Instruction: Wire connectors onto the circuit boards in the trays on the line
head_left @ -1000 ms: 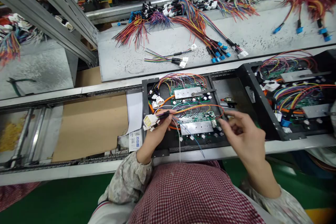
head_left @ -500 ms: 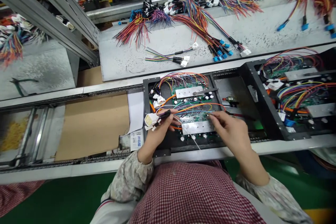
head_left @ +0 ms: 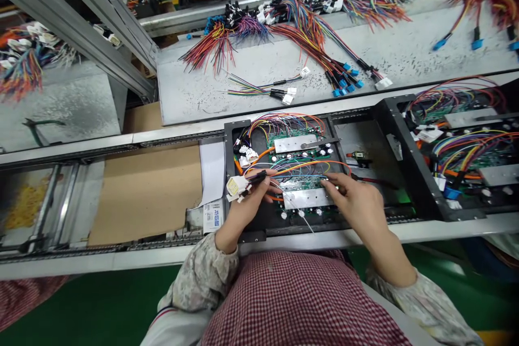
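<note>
Conveyor carries a black tray, two boards in it; both hands are at the nearer one. Near circuit board: stiff, probably light, fragile, best taken by its edges. Far circuit board sits just behind, its wires crowding that side. Right hand: thumb and index pressed together just over the near board, apparently pinching a thin blue wire; exact contact too small to tell. Left hand: thumb and fingers pinching the wire harness at its black-sleeved stretch, by the board's left end. Harness looks light, soft, springy; sleeve is the sensible hold, loose strands likely stray. Orange wires arch between the hands, in the way and partly hiding the board. Metal strip on board: hard, likely slick. White connector, rigid, juts left past the fingers. White wire droops off the strip. Capacitors line the front edge, easily knocked.
</note>
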`<state>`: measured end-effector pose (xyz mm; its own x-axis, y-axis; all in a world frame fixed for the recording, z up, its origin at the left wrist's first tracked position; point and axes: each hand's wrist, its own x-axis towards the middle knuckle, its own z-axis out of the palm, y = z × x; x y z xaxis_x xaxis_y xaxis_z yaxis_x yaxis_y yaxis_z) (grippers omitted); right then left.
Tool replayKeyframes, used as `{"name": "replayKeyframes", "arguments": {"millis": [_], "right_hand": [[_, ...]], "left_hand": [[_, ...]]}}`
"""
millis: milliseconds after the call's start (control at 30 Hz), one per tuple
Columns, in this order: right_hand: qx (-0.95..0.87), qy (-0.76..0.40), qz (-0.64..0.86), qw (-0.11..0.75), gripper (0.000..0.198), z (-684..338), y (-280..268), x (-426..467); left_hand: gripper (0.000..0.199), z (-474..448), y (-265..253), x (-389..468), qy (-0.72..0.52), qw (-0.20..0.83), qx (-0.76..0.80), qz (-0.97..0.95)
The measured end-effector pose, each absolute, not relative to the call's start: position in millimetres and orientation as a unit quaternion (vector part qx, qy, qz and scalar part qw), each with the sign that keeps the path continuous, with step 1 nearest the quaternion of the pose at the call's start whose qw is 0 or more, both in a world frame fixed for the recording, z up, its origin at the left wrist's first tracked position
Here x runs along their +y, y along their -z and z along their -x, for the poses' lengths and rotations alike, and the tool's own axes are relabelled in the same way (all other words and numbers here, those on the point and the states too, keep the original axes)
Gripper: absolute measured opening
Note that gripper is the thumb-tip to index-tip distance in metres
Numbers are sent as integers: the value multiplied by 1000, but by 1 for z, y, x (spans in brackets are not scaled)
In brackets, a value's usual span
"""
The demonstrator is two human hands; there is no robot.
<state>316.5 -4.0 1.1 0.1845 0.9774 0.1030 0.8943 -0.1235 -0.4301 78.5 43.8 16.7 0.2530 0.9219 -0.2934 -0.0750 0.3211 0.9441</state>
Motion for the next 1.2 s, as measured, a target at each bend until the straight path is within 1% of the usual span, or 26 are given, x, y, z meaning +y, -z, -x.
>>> {"name": "replayKeyframes", "arguments": {"millis": [100,167,233,267,333,400,433,500,633,800,933,1067,1133,1200], "right_hand": [[-641,-111,724,230,43,-300,-15,-14],[-701,-154,670,190,41,-289,-22,-20],[-741,-168,635,139,47,-284,-25,-20],[-736,-154,645,135,51,-285,-25,-18],[-686,-114,698,172,53,-292,-22,-12],[-647,-99,724,217,47,-300,-17,-3],[-649,-104,719,227,44,-303,-14,1],[-672,-115,698,219,38,-306,-7,7],[-681,-110,697,197,34,-304,4,12],[-672,-124,699,211,33,-303,8,13],[-695,-123,679,201,34,-306,10,13],[-704,-91,687,155,35,-313,-3,9],[-698,-51,694,171,35,-308,-17,11],[-727,-35,657,197,33,-292,-32,20]], "left_hand": [[28,-79,-15,44,-380,661,472,-443],[29,-79,-15,44,-380,666,468,-439],[30,-79,-14,44,-381,669,470,-433],[31,-79,-13,44,-379,670,471,-431],[32,-79,-12,44,-369,672,473,-434],[31,-79,-12,44,-361,670,474,-443],[31,-79,-12,44,-361,666,475,-447],[31,-79,-13,44,-365,659,478,-451],[32,-78,-13,43,-368,657,481,-448],[34,-79,-13,43,-365,656,482,-451],[32,-78,-15,43,-369,655,483,-449],[32,-77,-14,42,-373,653,488,-443],[34,-77,-12,44,-371,648,487,-453],[37,-77,-11,45,-353,638,488,-480]]}}
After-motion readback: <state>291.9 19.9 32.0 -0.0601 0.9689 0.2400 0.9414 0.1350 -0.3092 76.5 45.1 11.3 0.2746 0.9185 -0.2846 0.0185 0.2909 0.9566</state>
